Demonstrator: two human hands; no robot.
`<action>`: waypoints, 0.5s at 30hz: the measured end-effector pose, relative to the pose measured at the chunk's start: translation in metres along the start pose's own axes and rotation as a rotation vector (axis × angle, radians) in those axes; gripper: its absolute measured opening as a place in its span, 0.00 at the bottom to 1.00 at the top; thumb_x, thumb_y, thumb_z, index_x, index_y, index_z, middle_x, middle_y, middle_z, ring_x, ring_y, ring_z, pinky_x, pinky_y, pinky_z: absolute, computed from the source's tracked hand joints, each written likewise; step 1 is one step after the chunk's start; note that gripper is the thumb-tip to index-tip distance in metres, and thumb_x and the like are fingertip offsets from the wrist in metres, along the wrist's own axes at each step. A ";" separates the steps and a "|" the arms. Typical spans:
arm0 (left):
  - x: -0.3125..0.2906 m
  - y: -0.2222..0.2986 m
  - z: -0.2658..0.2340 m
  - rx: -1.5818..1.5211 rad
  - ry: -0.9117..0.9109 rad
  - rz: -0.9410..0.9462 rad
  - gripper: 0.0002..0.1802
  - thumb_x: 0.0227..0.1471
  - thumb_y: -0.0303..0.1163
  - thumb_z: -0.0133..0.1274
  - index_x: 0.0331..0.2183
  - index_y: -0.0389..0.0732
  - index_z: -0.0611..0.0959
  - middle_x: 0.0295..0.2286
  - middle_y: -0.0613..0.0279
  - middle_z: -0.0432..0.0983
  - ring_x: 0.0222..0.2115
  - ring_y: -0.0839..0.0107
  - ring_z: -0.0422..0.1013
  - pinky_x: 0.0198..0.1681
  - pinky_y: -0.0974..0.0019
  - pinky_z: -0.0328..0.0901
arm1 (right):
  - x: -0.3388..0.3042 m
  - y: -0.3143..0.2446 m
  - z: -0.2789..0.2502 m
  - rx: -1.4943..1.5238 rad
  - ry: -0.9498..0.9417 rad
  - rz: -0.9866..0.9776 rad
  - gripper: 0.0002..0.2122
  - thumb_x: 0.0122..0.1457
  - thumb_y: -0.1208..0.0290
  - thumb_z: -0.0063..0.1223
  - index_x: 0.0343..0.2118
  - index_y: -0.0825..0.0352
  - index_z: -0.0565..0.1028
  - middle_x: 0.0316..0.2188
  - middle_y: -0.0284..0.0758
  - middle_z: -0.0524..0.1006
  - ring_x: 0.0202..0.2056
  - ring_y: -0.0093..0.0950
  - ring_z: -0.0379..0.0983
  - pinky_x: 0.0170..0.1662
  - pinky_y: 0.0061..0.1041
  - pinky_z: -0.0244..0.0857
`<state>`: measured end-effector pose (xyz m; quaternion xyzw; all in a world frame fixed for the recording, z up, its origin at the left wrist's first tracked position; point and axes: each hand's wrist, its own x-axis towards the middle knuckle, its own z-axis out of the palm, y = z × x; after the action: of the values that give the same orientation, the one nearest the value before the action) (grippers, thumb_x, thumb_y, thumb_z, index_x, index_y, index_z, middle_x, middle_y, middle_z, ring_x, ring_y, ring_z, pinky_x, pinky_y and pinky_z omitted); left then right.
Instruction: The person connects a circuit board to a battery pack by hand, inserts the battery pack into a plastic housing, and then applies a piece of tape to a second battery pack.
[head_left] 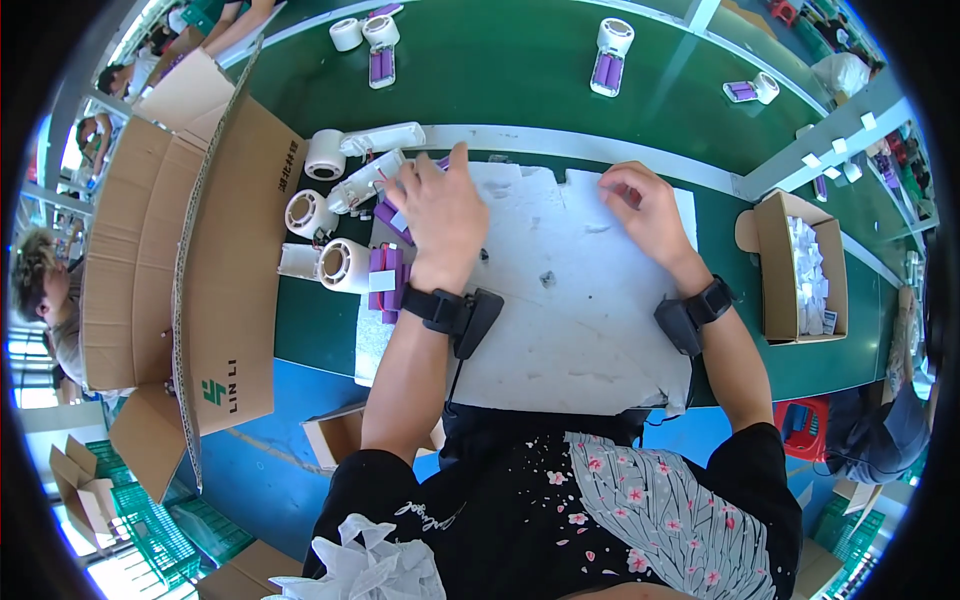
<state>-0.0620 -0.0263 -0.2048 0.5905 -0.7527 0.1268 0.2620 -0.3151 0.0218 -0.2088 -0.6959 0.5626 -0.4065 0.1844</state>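
Note:
My left hand (438,210) is over the left side of a white foam mat (560,320), its fingers apart and reaching over a white plastic housing (368,182) and a purple battery pack (393,220). Its palm hides part of these parts, and I see nothing gripped in it. Below it lies a white round-headed unit (345,264) wired to another purple battery pack (383,280). My right hand (643,215) hovers above the mat's upper right, fingers loosely curled, thumb apart, with nothing visible in them. Both wrists wear black strapped devices.
A tall open cardboard box (235,270) stands at the left beside more white units (311,214). At the right, a smaller box (768,265) holds small white packets (806,265). Units with purple cells (607,70) lie on the green surface beyond a white rail (560,145).

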 end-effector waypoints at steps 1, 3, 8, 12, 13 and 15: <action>0.000 -0.006 0.001 0.042 -0.052 0.009 0.28 0.38 0.30 0.62 0.47 0.48 0.79 0.42 0.50 0.72 0.47 0.51 0.65 0.54 0.42 0.52 | 0.001 0.000 0.000 0.010 -0.009 -0.002 0.07 0.53 0.80 0.57 0.35 0.69 0.76 0.36 0.33 0.76 0.30 0.23 0.69 0.33 0.19 0.63; 0.003 -0.013 -0.001 0.087 -0.102 0.029 0.28 0.39 0.30 0.62 0.47 0.48 0.79 0.41 0.51 0.73 0.46 0.52 0.66 0.53 0.42 0.52 | 0.001 0.000 0.001 0.028 -0.025 -0.003 0.05 0.53 0.80 0.56 0.33 0.69 0.76 0.35 0.33 0.76 0.29 0.23 0.69 0.32 0.19 0.63; 0.012 -0.005 -0.019 -0.126 -0.184 0.050 0.28 0.40 0.23 0.58 0.48 0.46 0.78 0.37 0.57 0.76 0.41 0.57 0.69 0.53 0.47 0.54 | -0.003 0.003 -0.001 0.039 0.025 -0.052 0.07 0.55 0.78 0.56 0.37 0.68 0.75 0.34 0.32 0.76 0.29 0.22 0.70 0.32 0.19 0.64; 0.019 0.027 -0.042 -0.555 -0.227 0.229 0.35 0.40 0.18 0.59 0.53 0.48 0.74 0.36 0.57 0.77 0.43 0.59 0.70 0.53 0.51 0.55 | -0.007 -0.020 -0.004 0.510 -0.108 0.172 0.12 0.60 0.72 0.54 0.46 0.67 0.72 0.35 0.32 0.75 0.30 0.21 0.70 0.32 0.19 0.64; 0.019 0.038 -0.047 -0.786 -0.320 0.350 0.39 0.39 0.17 0.60 0.55 0.51 0.72 0.37 0.55 0.76 0.44 0.59 0.70 0.53 0.52 0.56 | -0.010 -0.028 -0.007 0.668 -0.174 0.210 0.14 0.62 0.70 0.53 0.48 0.67 0.70 0.35 0.32 0.75 0.30 0.21 0.71 0.32 0.20 0.65; 0.021 0.068 -0.049 -0.817 -0.303 0.497 0.41 0.38 0.18 0.61 0.56 0.50 0.71 0.39 0.55 0.76 0.45 0.58 0.70 0.53 0.54 0.58 | -0.015 -0.036 -0.014 0.976 -0.298 0.294 0.18 0.64 0.67 0.50 0.54 0.67 0.66 0.36 0.32 0.75 0.31 0.21 0.72 0.33 0.20 0.65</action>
<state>-0.1182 -0.0012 -0.1449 0.2543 -0.8884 -0.2067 0.3215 -0.3035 0.0493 -0.1801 -0.4930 0.3675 -0.4876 0.6199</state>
